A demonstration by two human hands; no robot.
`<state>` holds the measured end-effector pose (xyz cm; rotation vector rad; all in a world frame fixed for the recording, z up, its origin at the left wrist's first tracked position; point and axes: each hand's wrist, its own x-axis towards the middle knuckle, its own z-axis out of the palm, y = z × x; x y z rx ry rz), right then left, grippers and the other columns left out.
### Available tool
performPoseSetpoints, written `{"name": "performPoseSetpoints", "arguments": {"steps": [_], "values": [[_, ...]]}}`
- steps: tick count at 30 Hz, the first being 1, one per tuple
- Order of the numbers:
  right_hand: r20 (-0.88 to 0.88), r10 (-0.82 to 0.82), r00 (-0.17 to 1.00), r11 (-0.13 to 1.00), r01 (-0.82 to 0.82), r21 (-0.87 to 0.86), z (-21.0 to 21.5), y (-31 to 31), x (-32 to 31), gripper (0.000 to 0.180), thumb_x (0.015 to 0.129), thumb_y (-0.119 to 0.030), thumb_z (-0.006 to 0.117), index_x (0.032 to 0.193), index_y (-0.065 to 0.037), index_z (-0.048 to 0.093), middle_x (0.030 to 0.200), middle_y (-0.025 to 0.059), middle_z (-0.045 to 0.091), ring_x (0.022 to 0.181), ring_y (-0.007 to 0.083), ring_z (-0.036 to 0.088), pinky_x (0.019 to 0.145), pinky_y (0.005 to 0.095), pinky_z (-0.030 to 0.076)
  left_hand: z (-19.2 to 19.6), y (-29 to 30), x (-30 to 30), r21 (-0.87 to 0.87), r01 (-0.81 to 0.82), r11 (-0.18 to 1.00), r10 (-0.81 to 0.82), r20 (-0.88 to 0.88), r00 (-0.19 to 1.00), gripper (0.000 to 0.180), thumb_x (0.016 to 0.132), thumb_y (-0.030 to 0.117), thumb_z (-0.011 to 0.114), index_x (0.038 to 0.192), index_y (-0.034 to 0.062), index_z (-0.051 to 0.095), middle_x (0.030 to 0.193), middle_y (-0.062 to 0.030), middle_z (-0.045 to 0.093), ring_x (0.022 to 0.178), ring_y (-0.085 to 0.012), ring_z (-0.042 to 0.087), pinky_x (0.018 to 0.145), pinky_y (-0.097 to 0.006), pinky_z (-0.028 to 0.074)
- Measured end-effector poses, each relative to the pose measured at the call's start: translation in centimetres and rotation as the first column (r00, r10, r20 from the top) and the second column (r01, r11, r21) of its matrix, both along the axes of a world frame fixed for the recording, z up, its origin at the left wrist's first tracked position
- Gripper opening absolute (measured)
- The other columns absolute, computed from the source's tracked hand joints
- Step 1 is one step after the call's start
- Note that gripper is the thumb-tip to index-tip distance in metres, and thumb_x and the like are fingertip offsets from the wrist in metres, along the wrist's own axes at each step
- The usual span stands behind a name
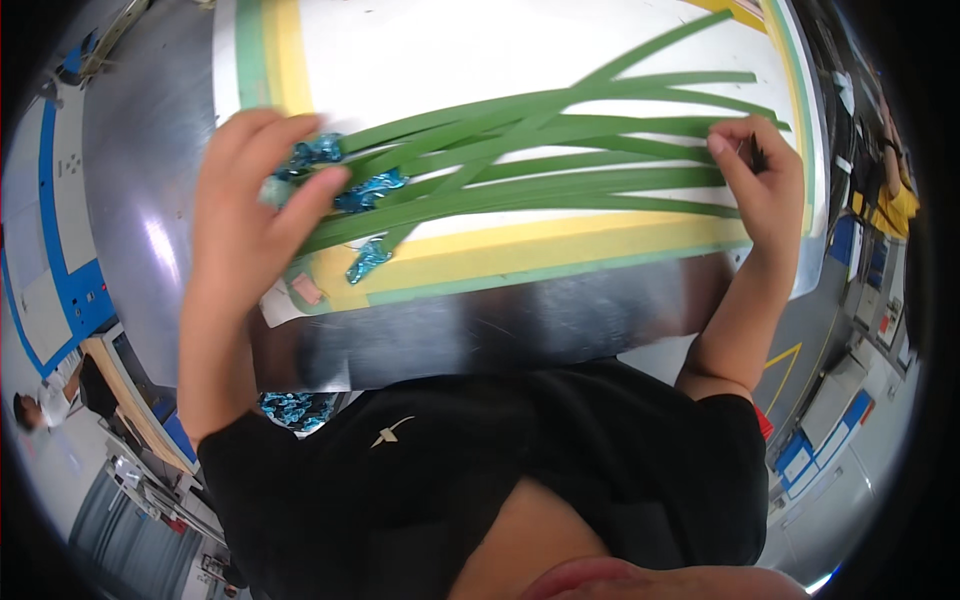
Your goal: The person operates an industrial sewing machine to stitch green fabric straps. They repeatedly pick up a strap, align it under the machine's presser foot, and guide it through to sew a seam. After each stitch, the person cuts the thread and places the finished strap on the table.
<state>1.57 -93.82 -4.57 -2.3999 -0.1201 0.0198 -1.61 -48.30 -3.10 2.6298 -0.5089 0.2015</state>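
A bundle of long green strips (560, 150) fans out across a white board with yellow and green edges (520, 250). My left hand (250, 200) is closed around the gathered end of the strips, where shiny blue foil pieces (370, 190) cluster. My right hand (765, 180) pinches the far tips of the strips and seems to hold a small dark object between its fingers. One more bit of blue foil (367, 260) lies on the yellow edge below the strips.
The board rests on a shiny metal table (480, 330). A small pink piece (306, 289) lies at the board's corner. More blue foil (290, 408) shows below the table edge. Another person (45, 400) stands far left; blue cabinets sit at the right.
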Motion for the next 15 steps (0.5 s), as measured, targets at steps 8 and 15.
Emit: {"name": "performPoseSetpoints", "arguments": {"steps": [8, 15], "values": [[0.067, 0.122, 0.990, 0.990, -0.116, -0.077, 0.6, 3.2, -0.4, 0.007, 0.087, -0.002, 0.075, 0.092, 0.000, 0.071, 0.077, 0.0042, 0.060, 0.062, 0.0119, 0.050, 0.057, 0.0273, 0.039, -0.1, -0.6, 3.3, 0.074, 0.151, 0.986, -0.132, -0.217, 0.967, 0.017, 0.090, 0.009, 0.075, 0.104, 0.0007, 0.069, 0.100, -0.0158, 0.068, 0.097, -0.0354, 0.065, 0.088, -0.040, 0.051], [0.231, 0.232, 0.945, 0.966, -0.196, -0.168, 2.2, 5.6, 0.5, 0.009, 0.085, -0.001, 0.075, 0.093, 0.000, 0.071, 0.083, 0.0103, 0.065, 0.074, 0.0249, 0.064, 0.065, 0.0326, 0.049, -0.1, 1.5, 4.0, -0.396, -0.232, 0.888, 0.225, -0.064, 0.972, 0.015, 0.104, 0.017, 0.065, 0.107, 0.0025, 0.067, 0.091, -0.0089, 0.071, 0.085, -0.0218, 0.070, 0.079, -0.036, 0.054]]}}
